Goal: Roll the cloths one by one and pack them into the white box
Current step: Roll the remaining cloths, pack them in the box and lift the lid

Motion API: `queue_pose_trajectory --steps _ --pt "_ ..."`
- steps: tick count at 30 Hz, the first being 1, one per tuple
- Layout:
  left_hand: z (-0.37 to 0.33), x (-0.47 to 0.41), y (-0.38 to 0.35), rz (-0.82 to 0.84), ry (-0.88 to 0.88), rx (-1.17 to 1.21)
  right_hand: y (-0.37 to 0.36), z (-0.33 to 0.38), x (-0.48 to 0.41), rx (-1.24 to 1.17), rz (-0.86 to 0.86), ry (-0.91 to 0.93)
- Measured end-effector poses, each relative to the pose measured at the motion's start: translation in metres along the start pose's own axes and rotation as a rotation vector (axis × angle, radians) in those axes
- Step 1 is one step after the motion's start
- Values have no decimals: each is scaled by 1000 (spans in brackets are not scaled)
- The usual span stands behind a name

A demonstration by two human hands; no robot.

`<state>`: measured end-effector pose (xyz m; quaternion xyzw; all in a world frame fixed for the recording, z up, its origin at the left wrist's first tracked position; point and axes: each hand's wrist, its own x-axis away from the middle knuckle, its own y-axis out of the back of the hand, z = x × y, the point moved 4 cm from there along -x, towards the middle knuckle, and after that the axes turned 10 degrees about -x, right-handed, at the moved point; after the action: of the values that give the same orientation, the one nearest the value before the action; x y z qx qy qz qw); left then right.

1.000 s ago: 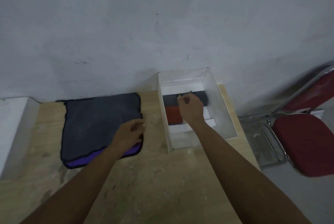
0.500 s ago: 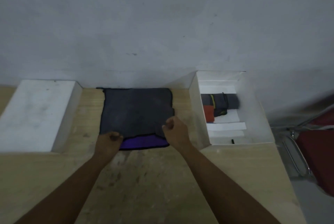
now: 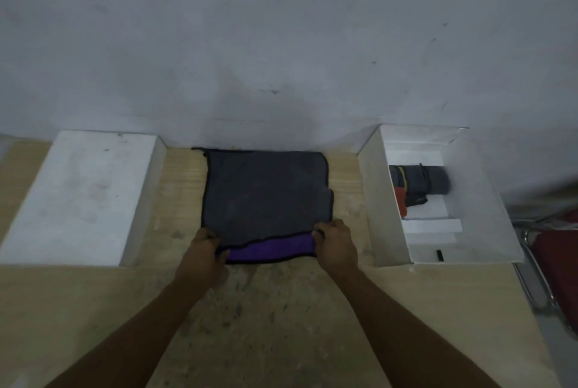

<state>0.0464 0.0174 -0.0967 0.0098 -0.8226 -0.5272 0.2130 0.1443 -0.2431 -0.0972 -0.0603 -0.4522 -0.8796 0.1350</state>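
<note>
A dark grey cloth [image 3: 266, 193] lies flat on top of a stack on the wooden table [image 3: 281, 309], with a purple cloth [image 3: 272, 248] showing under its near edge. My left hand [image 3: 205, 251] grips the near left corner of the grey cloth and my right hand [image 3: 334, 240] grips the near right corner. The open white box [image 3: 488, 225] stands to the right against the wall. Inside it lie a rolled grey cloth [image 3: 422, 182] and a red rolled cloth [image 3: 400, 200] by the box's left wall.
A white box lid [image 3: 78, 196] lies upside down on the left of the table. A wall runs right behind the cloths and box. A red chair with a metal frame [image 3: 553, 256] stands past the table's right edge.
My right hand left the box and came over to the cloth stack. Both hands moved to the near corners of the grey cloth and closed on them. The view swung left.
</note>
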Motion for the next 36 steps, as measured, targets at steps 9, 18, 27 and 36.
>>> queue_pose_trajectory --steps 9,18,27,36 --pt "19 -7 25 -68 -48 -79 23 20 -11 -235 -166 198" --pt "18 26 60 -158 -291 92 65 24 10 -184 -36 424" --pt "30 106 58 -41 -191 266 73 11 103 -333 -52 492" --pt "66 167 -1 268 -69 284 21 -41 194 -297 305 211"
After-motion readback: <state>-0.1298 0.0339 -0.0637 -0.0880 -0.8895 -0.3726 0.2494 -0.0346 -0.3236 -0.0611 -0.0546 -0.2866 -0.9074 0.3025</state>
